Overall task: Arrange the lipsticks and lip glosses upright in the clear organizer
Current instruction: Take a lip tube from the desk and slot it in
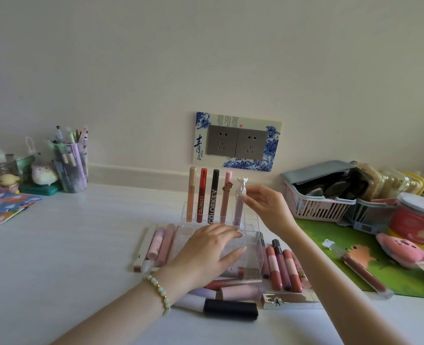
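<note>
The clear organizer [252,226] stands mid-table. Its back row holds several upright tubes: a beige one [191,192], a red Colorkey [201,195], a black Colorkey [212,196] and a pink one [225,197]. At the row's right end stands a lilac lip gloss with a white figurine cap [239,205]; my right hand [265,207] pinches it near the cap. My left hand [209,252] rests flat, fingers straight, on the organizer's front. Loose lipsticks lie left [160,245], right [281,267] and in front [230,308] of the organizer.
A pen cup [70,165] and small toys sit back left. Pink [315,202] and blue baskets, a red jar [416,220] and a pink plush lie at right. One long gloss tube [362,268] lies on the green mat [330,257]. A wall socket [237,143] is behind.
</note>
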Available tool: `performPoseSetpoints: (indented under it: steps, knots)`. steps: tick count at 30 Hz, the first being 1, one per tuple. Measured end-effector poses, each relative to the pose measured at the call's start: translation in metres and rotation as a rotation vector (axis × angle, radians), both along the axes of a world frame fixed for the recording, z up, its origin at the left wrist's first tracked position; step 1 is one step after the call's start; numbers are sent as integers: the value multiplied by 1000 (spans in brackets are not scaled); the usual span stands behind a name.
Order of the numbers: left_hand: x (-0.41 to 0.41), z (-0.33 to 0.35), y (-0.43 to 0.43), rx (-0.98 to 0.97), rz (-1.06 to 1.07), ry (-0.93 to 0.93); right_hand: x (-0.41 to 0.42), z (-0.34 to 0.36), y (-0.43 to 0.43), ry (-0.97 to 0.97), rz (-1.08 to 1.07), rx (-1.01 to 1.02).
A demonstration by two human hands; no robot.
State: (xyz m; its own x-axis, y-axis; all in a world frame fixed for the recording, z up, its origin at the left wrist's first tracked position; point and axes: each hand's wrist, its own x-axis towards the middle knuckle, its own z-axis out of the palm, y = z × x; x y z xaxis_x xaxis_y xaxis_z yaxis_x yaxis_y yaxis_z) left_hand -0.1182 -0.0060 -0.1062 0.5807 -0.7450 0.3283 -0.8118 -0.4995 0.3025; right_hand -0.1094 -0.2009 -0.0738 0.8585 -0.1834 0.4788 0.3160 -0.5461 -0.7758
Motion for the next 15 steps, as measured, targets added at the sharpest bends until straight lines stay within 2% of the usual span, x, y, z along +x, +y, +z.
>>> performPoseSetpoints:
  steps: [15]
  knots:
    - [-6, 5, -10, -26, -34, 23, -17, 9, -11, -24, -83, -1]
